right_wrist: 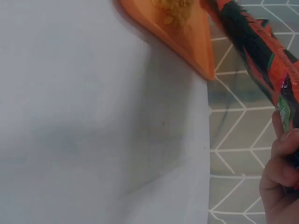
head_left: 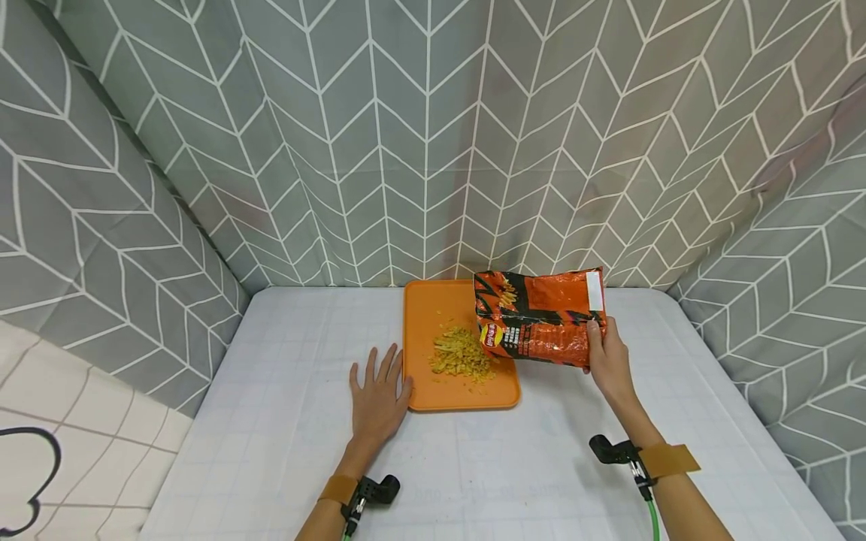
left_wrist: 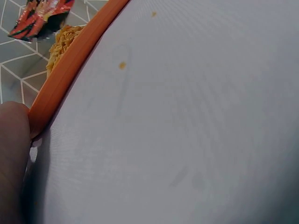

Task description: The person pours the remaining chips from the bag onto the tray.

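An orange tray [head_left: 422, 312] lies on the white-covered table, with a heap of broken yellow chips [head_left: 460, 353] on it. My right hand [head_left: 612, 361] grips the right end of a red and black chip bag [head_left: 548, 315], thumb on the front face. The bag is tilted sideways, its left end over the tray beside the heap; in the right wrist view, curled fingers [right_wrist: 280, 172] wrap that end. Flat and spread, my left hand [head_left: 379, 402] rests at the tray's left edge, its thumb touching the rim.
A few crumbs [left_wrist: 122, 65] lie on the white table cover [head_left: 304, 361] near the tray. Grey curtains [head_left: 406, 150] with a white zigzag pattern hang behind the table and at both sides. Each wrist wears a strapped camera [head_left: 619, 451] with a green cable.
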Tool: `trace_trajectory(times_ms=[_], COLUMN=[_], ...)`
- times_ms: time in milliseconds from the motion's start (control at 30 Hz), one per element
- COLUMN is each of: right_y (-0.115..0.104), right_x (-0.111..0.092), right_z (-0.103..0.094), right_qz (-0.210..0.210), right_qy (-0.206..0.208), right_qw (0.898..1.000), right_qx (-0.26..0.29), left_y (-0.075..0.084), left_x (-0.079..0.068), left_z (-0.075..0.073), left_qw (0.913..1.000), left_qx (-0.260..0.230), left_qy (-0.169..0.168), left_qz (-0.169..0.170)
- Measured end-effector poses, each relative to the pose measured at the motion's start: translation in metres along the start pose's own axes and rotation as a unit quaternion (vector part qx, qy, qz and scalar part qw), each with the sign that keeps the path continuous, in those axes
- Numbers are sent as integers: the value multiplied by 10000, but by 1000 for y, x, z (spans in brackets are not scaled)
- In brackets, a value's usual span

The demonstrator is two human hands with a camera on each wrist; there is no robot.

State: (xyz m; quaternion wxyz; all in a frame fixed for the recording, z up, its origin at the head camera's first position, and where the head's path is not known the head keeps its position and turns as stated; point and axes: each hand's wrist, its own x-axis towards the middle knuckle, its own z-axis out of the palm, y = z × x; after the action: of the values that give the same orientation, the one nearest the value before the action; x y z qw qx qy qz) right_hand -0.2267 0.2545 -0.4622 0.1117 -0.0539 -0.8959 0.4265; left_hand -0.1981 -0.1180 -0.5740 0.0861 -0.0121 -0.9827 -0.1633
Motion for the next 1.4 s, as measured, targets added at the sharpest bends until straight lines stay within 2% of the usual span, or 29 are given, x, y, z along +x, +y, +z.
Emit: trace_trajectory(times_ms=[167, 367, 533, 600, 733, 800, 967, 1200, 1400], right_y=[-1, 2, 3, 4, 6, 5, 0, 5, 3], right_x=[-1, 0, 1, 1, 0, -1, -2, -2, -2], right_z=[-2, -5, -7, -5, -1, 0, 1, 4, 4], right_qz=[379, 205, 385, 192, -381, -489, -216, -495, -90], right_qy=[-107, -295, -200, -162, -13, 96, 93, 54, 74], right_qw=[9982, 9984, 9958, 9971, 9991, 9987, 9979, 9987, 9972], right_qx=[446, 429, 807, 724, 195, 121, 603, 104, 734], left_y=[1, 0, 0, -1, -2, -2, -2, -1, -1], left_x=[0, 0, 0, 0, 0, 0, 1, 0, 1], left_z=[-1, -1, 0, 0, 2, 3, 3, 3, 3], left_qw=[10000, 10000, 10000, 10000, 9999, 10000, 10000, 10000, 10000], left_qx=[-33, -10, -6, 13, 2, -2, -6, 1, -25], left_qy=[-21, -9, 5, 42, 129, 93, -70, -44, 60], left_qz=[-13, -19, 3, 0, 14, 14, -34, -12, 8])
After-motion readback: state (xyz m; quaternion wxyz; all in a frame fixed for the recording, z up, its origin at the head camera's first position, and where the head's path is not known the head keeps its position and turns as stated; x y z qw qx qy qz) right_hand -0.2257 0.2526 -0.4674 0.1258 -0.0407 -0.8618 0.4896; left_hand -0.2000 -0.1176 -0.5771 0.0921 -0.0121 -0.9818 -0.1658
